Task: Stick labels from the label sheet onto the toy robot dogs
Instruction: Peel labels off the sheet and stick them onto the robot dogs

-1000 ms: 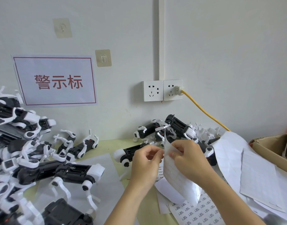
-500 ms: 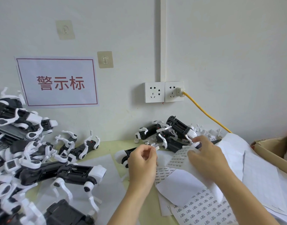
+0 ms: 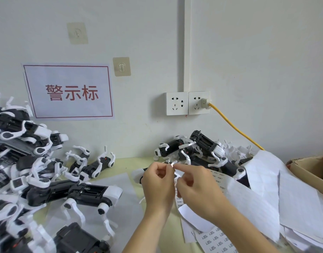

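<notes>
My left hand (image 3: 159,185) and my right hand (image 3: 195,189) meet above the table's middle. Their fingertips pinch a small white label (image 3: 173,163) between them. The label sheet (image 3: 216,238) lies flat under my right wrist, with more printed sheet (image 3: 219,181) showing beyond my right hand. Black-and-white toy robot dogs lie in a big heap at the left (image 3: 20,161), and one dog (image 3: 74,194) rests on its side near me. Another cluster of dogs (image 3: 199,148) sits against the wall. One more dog (image 3: 138,175) is mostly hidden behind my left hand.
Loose white backing papers (image 3: 266,189) pile up at the right, beside a cardboard box (image 3: 307,168). A yellow cable (image 3: 233,126) runs from the wall socket (image 3: 199,103) down behind the papers. A sign with red characters (image 3: 69,92) hangs on the wall.
My right hand let the label sheet drop flat onto the table and came back to my left hand. The two hands now pinch a single small label together.
</notes>
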Action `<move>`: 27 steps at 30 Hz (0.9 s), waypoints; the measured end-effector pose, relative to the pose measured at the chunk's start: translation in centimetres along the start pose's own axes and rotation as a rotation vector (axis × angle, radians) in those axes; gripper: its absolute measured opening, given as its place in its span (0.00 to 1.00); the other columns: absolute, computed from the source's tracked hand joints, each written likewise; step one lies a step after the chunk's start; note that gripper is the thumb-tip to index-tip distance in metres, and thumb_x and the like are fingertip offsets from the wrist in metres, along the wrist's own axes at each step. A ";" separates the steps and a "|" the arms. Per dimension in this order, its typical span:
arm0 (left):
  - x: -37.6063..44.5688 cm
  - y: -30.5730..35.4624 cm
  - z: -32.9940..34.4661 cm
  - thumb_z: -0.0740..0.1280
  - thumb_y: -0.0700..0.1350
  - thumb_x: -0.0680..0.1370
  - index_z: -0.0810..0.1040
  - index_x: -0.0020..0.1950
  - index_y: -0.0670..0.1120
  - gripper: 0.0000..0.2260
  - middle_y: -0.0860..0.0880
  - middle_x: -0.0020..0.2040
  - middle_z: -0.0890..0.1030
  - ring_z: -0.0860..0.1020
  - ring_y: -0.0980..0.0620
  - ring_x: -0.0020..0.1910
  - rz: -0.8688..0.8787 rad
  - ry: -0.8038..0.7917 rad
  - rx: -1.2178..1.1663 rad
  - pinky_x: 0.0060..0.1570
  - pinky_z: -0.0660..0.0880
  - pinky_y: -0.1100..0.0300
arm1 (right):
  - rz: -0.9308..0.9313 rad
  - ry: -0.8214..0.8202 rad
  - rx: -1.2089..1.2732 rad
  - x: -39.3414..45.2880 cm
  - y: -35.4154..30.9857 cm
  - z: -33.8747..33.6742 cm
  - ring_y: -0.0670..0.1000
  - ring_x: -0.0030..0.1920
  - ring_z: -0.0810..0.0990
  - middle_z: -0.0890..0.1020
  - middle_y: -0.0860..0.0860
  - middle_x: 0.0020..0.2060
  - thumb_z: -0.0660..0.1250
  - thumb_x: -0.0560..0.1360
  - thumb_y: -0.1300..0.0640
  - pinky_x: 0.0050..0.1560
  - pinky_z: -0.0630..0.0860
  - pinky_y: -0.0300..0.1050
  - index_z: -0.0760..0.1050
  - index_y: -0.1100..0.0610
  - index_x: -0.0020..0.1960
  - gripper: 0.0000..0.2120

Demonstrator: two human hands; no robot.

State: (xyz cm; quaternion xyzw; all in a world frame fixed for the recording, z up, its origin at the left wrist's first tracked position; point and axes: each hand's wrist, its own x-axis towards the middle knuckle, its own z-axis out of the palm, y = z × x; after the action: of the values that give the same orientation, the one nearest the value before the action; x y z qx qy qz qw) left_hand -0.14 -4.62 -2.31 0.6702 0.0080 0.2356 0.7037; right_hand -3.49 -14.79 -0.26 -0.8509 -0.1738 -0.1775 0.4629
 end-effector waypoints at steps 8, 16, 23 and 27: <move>-0.1 0.4 -0.1 0.66 0.34 0.79 0.78 0.41 0.36 0.07 0.47 0.29 0.77 0.72 0.55 0.22 -0.060 0.004 -0.098 0.20 0.68 0.64 | 0.029 -0.100 0.067 -0.1 -0.3 0.1 0.50 0.29 0.70 0.77 0.63 0.30 0.56 0.71 0.69 0.33 0.70 0.45 0.80 0.48 0.57 0.24; 0.2 0.6 -0.3 0.64 0.35 0.78 0.83 0.45 0.48 0.11 0.52 0.36 0.82 0.78 0.54 0.38 0.126 -0.017 0.066 0.39 0.72 0.64 | 0.153 0.064 0.052 0.5 1.2 0.1 0.50 0.29 0.74 0.77 0.55 0.28 0.59 0.77 0.62 0.36 0.76 0.50 0.73 0.42 0.54 0.16; 1.4 -0.7 -2.5 0.68 0.44 0.76 0.65 0.74 0.52 0.27 0.52 0.74 0.65 0.57 0.46 0.76 0.284 -0.003 1.042 0.69 0.59 0.47 | 0.281 0.116 0.099 1.0 3.2 -1.3 0.50 0.29 0.73 0.74 0.49 0.27 0.61 0.78 0.60 0.28 0.68 0.38 0.73 0.48 0.48 0.07; 1.6 -1.5 -2.9 0.66 0.56 0.79 0.64 0.71 0.58 0.23 0.58 0.66 0.70 0.64 0.52 0.69 0.234 -0.085 1.209 0.57 0.60 0.53 | 0.274 0.087 0.085 1.1 3.4 -1.3 0.50 0.28 0.73 0.73 0.47 0.25 0.63 0.79 0.56 0.25 0.66 0.34 0.73 0.49 0.47 0.03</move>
State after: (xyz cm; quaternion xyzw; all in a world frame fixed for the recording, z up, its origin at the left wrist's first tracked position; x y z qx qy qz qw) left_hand 0.79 -1.38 -3.51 0.9558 0.0384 0.2379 0.1682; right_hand -1.17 -17.48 -1.62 -0.8378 -0.0433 -0.1418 0.5254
